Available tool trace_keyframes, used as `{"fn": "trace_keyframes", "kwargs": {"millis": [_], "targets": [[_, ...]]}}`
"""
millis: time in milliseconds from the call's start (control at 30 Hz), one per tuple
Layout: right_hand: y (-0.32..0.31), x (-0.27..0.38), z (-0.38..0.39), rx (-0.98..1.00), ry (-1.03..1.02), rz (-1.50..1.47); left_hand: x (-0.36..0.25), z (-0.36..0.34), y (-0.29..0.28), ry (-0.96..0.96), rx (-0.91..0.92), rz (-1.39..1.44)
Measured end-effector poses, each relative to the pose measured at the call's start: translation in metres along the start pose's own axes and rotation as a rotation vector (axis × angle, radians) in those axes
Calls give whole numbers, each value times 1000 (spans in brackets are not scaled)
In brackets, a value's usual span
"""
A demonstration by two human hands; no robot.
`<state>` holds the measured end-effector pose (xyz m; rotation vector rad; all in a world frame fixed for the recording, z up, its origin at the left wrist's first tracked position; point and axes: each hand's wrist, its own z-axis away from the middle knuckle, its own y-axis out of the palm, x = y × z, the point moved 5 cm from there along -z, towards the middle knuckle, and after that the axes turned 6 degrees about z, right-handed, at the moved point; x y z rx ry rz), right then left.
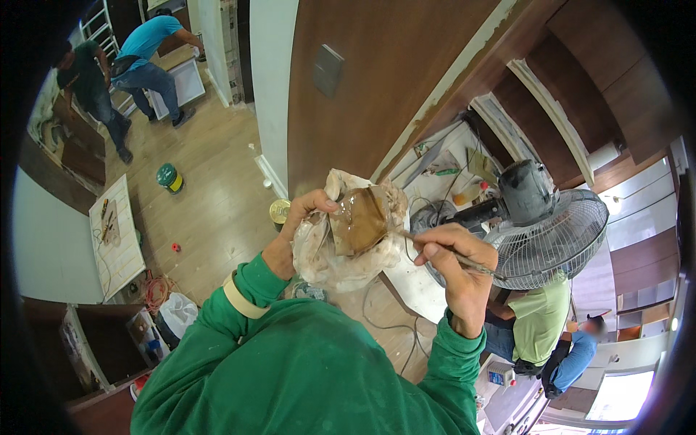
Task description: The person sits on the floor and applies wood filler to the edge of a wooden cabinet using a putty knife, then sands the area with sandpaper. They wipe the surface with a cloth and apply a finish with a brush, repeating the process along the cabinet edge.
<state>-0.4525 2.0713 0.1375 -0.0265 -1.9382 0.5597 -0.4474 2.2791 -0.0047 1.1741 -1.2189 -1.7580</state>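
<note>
My left hand (307, 214) grips a container of brown liquid (361, 223) by its left side, thumb at the rim. Crumpled, stained clear plastic (315, 250) wraps loosely around it. In my right hand (461, 272) is a thin, brush-like tool (471, 264), pinched between thumb and fingers. Its tip reaches the container's right edge; whether it ends in bristles or a bare point is too small to tell. Both hands are in front of my chest, below a tall brown wood panel (362, 80).
A standing fan (547, 235) is close by my right hand, with a cluttered white surface behind it. Left on the floor are a green can (170, 178), a board with tools (116, 235) and a coiled hose (157, 291). Two people work at far left, two more at lower right.
</note>
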Motion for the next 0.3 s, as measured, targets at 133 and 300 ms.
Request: {"fn": "trace_keyframes", "kwargs": {"millis": [133,300], "targets": [[18,-3,-2,60,49,49,-6,4,14,-98,45,14],[15,1,-1,-5,55,80,-9,6,2,-93,16,30]]}}
